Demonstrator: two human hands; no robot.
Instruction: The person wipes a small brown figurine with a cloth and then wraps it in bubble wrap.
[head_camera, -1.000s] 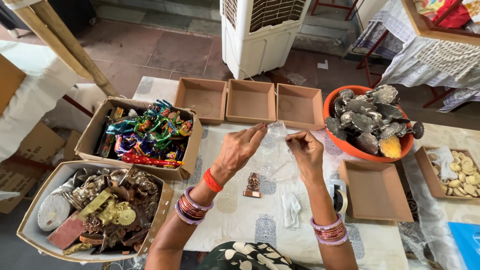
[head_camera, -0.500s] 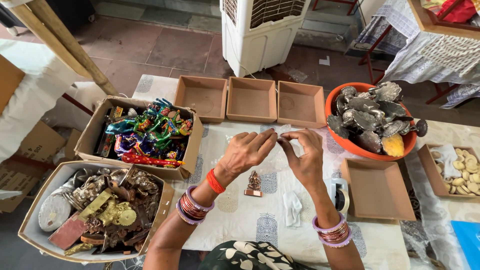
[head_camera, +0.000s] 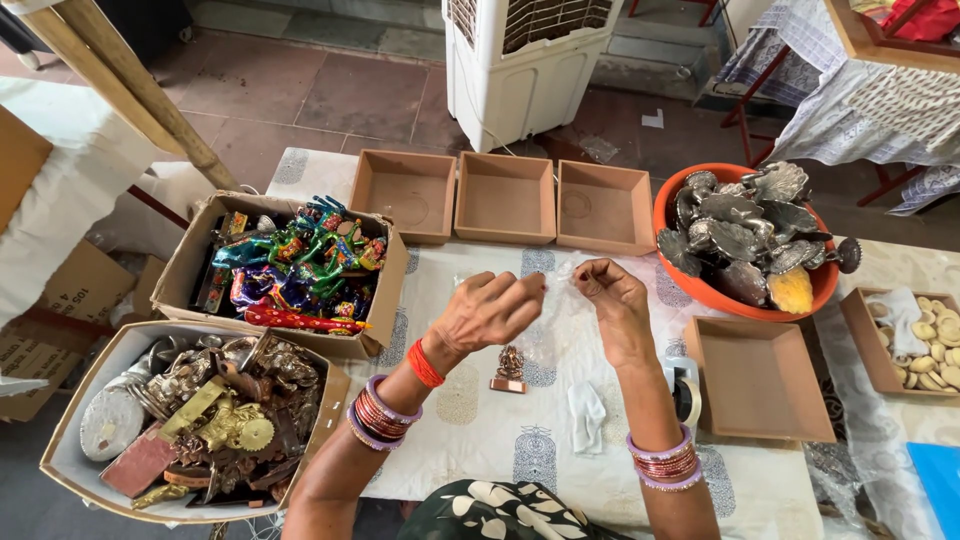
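- Desk (head_camera: 470, 440) with a pale printed cloth carries everything; behind it a white cooler (head_camera: 525, 60) stands on the tiled floor.
- Two big cardboard boxes sit at the left: one box of metal pieces (head_camera: 195, 420) in brass and silver tones, and above it a box of colourful figures (head_camera: 290, 270), green, blue and red.
- Orange bowl (head_camera: 700, 290) at the right is piled with grey metal leaf-shaped pieces.
- Three small brown trays (head_camera: 505, 198) stand in a row at the far edge, and one more tray (head_camera: 758, 378) lies near the right forearm.
- Left hand (head_camera: 490, 310) and right hand (head_camera: 608, 295) are raised over the middle of the desk, close but not touching. Each grip is narrow, the fingertips pinched on an edge of a clear plastic bag (head_camera: 560, 300) stretched between them.
- Bag is thin, see-through and hard to make out against the cloth; it hangs just above the desk, behind the small statue. I judge it very light, soft and slippery, so it will slide or tear if it is pulled hard; the best hold is at the two sides of its open edge, with fingertips only.
- Small brown statue (head_camera: 510, 368) stands upright on the cloth, just below the hands. It looks like stiff metal, heavy for its size; I would take it by the body.
- White cloth scrap (head_camera: 587, 415) lies beside it.
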